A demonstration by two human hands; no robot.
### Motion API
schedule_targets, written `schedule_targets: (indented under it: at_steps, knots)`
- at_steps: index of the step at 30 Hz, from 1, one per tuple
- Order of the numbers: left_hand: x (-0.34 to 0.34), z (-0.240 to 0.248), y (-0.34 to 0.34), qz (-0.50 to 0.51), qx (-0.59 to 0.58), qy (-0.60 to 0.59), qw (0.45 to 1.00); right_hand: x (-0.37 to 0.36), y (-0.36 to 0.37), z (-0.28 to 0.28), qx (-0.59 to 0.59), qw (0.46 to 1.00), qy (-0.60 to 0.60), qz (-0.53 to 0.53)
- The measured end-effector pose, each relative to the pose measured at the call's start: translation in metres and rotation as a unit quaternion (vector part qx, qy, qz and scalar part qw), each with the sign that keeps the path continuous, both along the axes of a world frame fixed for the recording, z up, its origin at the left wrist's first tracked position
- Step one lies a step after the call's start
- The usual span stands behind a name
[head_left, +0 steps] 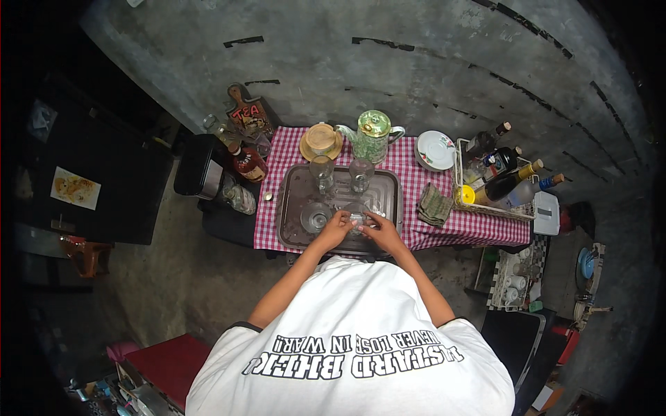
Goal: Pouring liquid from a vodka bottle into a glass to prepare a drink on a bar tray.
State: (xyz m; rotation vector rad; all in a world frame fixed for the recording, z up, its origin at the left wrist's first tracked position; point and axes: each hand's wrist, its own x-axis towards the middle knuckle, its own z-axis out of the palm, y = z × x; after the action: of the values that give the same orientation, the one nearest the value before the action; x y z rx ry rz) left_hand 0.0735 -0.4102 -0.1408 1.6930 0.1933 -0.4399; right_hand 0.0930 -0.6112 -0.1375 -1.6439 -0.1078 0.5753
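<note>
Both my hands meet over the near side of a dark rectangular tray (291, 187) on a small table with a red-and-white checked cloth (472, 225). My left hand (335, 229) and my right hand (380, 230) together grip a clear glass (356, 218) between them. Three more clear glasses stand on the tray: one near left (316, 217), two at the back (321, 170) (361, 171).
Behind the tray stand a green teapot (372, 135), a wooden lidded cup (321, 139) and a white plate (436, 150). A folded green cloth (434, 205) lies right of the tray. A wire basket (485, 204) holds several bottles. More bottles (246, 163) stand left.
</note>
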Motion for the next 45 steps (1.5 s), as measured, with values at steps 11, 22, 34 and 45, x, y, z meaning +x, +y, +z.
schedule_targets:
  at_steps: [11,22,34,45]
  knots:
    - [0.000,0.002,0.001,0.003,-0.010,0.008,1.000,0.000,0.001,0.008,-0.005,1.000,0.004,0.005]
    - [0.001,-0.008,0.002,0.006,-0.008,0.004,1.000,-0.001,0.003,0.008,-0.002,1.000,0.011,-0.003]
    - [0.001,-0.011,0.003,0.003,-0.020,-0.003,1.000,-0.001,0.002,0.011,0.000,1.000,0.019,0.000]
    - [0.000,-0.001,0.002,0.010,-0.005,-0.005,1.000,0.000,0.001,0.004,0.012,1.000,0.024,0.004]
